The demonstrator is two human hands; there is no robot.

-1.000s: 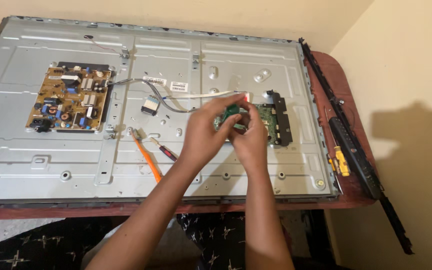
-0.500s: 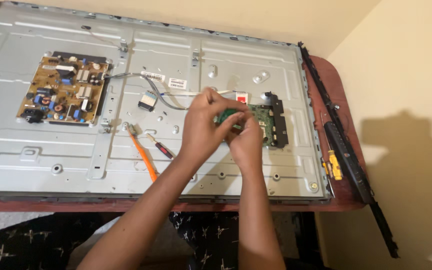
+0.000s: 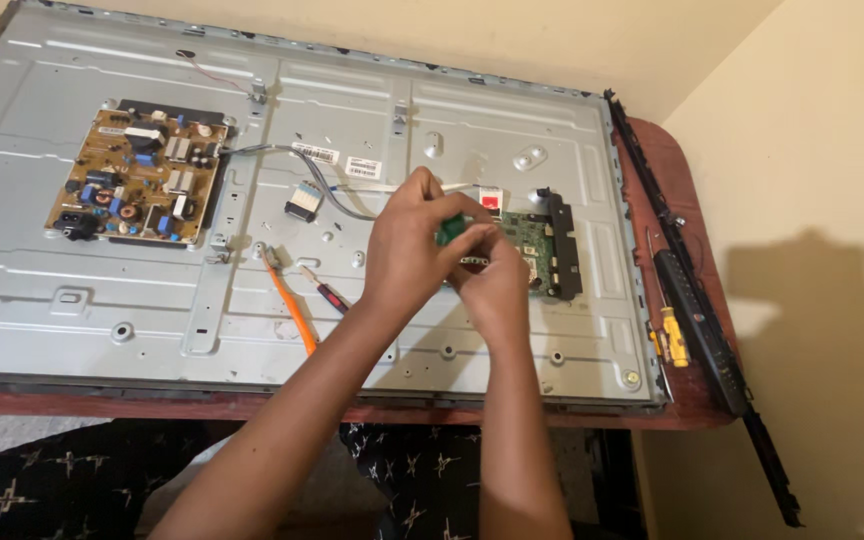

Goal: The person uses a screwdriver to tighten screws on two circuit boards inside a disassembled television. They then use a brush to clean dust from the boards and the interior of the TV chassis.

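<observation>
Green circuit board [image 3: 524, 252] — the small main board on the grey metal back panel [image 3: 252, 300] of a flat screen — is what both hands work on. It lies right of the panel's middle, with a black connector strip [image 3: 564, 245] along its right edge. The left hand [image 3: 414, 245] has its fingers pinched together over the board's left corner, apparently on a small part there; what exactly it grips I cannot tell. The right hand [image 3: 495, 285] is curled shut just below, touching the left.

Such a board is likely light, thin and stiff but fragile — best held by its bare edges, not by its components.

Left of the board lie an orange-handled tool [image 3: 292, 305] and a dark-handled screwdriver [image 3: 327, 292]; far left sits the brown power board [image 3: 137, 188]. The panel rests on a reddish tabletop [image 3: 687, 200].
</observation>
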